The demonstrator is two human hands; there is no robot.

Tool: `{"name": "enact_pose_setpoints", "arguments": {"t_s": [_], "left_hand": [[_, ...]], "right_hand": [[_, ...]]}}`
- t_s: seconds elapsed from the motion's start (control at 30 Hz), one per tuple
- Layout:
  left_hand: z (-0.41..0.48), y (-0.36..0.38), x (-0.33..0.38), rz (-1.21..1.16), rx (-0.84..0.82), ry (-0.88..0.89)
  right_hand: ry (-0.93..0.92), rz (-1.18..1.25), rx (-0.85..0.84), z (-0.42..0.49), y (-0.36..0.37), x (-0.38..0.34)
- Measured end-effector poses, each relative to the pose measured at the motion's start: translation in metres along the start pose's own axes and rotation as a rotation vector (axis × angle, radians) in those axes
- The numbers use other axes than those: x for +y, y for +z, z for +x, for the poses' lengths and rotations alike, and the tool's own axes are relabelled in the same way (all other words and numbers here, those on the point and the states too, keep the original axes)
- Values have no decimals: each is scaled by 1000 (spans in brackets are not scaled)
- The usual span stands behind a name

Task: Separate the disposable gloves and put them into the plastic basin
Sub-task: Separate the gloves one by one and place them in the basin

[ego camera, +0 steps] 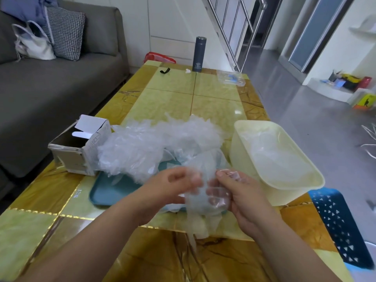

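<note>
Pinching one clear disposable glove [200,202] between them, your left hand [173,186] and right hand [243,193] hold it close together above the counter [168,98]. Just behind, a heap of gloves [154,143] lies on a teal tray [107,193]; the plastic basin [284,197] beside it, to your right, holds a few.

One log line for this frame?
phase: separating | left hand: pinches held gloves | right hand: grips held gloves | glove pile: on tray | basin: right of tray, partly filled
</note>
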State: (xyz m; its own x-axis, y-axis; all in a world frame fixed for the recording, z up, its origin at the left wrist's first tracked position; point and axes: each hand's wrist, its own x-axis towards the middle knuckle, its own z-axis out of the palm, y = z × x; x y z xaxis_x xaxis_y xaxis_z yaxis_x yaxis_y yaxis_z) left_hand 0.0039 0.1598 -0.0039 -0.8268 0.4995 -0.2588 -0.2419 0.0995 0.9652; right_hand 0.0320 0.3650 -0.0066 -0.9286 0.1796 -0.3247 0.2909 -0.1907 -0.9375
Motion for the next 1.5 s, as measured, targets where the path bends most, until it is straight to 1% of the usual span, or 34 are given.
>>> {"name": "enact_pose_setpoints", "arguments": {"t_s": [0.07,0.17,0.23,0.3,0.33,0.4,0.47,0.53,0.57,0.6,0.63,0.7,0.77,0.8,0.83,0.9,1.0,1.1,1.17,1.3,1.33,1.37,1.4,1.47,1.5], "left_hand": [[2,6,-5,41,70,40],[5,9,-5,-13,150,91],[7,3,-2,-200,248,83],[8,-9,5,-394,294,78],[7,-18,9,-442,299,81],[3,-32,15,-456,254,68],[-3,-39,18,-315,178,38],[-8,-40,17,-206,79,33],[-10,-39,16,-210,20,40],[-11,-37,16,-232,-47,53],[-12,-34,16,-258,-116,63],[-13,-29,16,-305,-229,70],[-12,-23,15,-325,-278,58],[-11,-21,12,-302,-267,50],[-9,-19,9,-244,-234,45],[-5,-16,2,-115,-150,43],[2,-19,-4,-113,-45,16],[5,-27,-2,-76,33,-7],[6,-28,-3,-77,38,-16],[9,-11,-5,-147,91,11],[10,-6,-5,-141,130,35],[13,-2,-8,-87,192,73],[17,0,-11,21,277,118],[24,-5,-20,381,443,214],[27,-9,-26,607,460,240]], "right_hand": [[-15,-5,-8,-1,1,0],[1,7,-7,0,3,5],[44,42,-11,2,3,9],[104,90,4,1,2,10],[129,101,13,2,4,11],[129,66,61,1,5,15],[-1,-87,138,1,8,17],[-151,-165,124,-4,12,13],[-167,-147,76,-7,14,8],[-141,-118,5,-8,13,4],[-85,-96,-94,-10,13,0],[41,-94,-346,-12,9,-3],[146,-29,-509,-13,2,-2],[180,35,-541,-12,0,-1],[203,101,-537,-11,-1,-1],[197,163,-452,-8,-1,1],[107,55,-291,-3,-1,7],[42,-1,-196,0,-1,7],[40,7,-211,0,-4,3],[136,62,-403,-3,-4,4],[137,48,-388,-2,-3,7],[145,24,-322,-2,-2,10],[147,-25,-235,0,-1,12],[99,-262,-102,1,-3,13],[61,-411,-79,2,-5,12]]}}
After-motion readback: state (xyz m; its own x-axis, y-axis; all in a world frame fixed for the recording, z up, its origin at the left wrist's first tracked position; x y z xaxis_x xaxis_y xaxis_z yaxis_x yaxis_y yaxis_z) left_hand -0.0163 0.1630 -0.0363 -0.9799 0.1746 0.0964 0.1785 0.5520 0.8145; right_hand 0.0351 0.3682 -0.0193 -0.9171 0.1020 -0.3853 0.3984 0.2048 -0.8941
